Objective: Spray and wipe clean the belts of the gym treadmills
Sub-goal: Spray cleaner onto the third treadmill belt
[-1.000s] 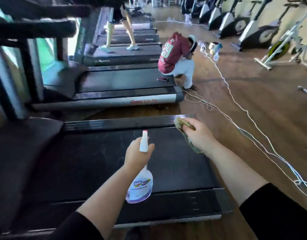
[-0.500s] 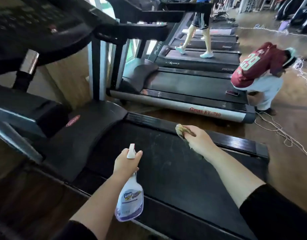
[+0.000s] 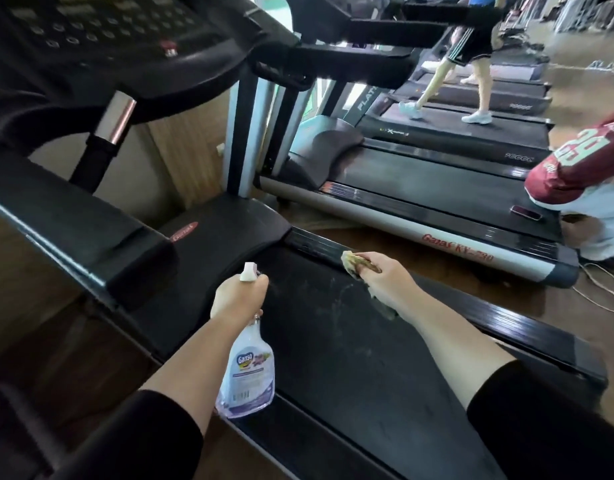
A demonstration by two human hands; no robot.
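The dark treadmill belt (image 3: pixel 333 358) runs under both my hands, with dusty streaks just beside my right fingers. Past those fingers, the next treadmill (image 3: pixel 419 233) has red side lettering, "KY-" legible and the rest blurred. A crouching person's maroon jersey (image 3: pixel 575 168) reads "29". My left hand (image 3: pixel 238 299), arm stretched forward, wraps its fingers round the neck of the "Ganso" spray bottle (image 3: pixel 246 368). My right hand (image 3: pixel 385 282) pinches a crumpled cloth (image 3: pixel 354 263) at the belt's far edge.

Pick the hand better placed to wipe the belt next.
Right. The right hand grips the cloth at the treadmill belt, beside its pale smears; the left hand is occupied holding the spray bottle.
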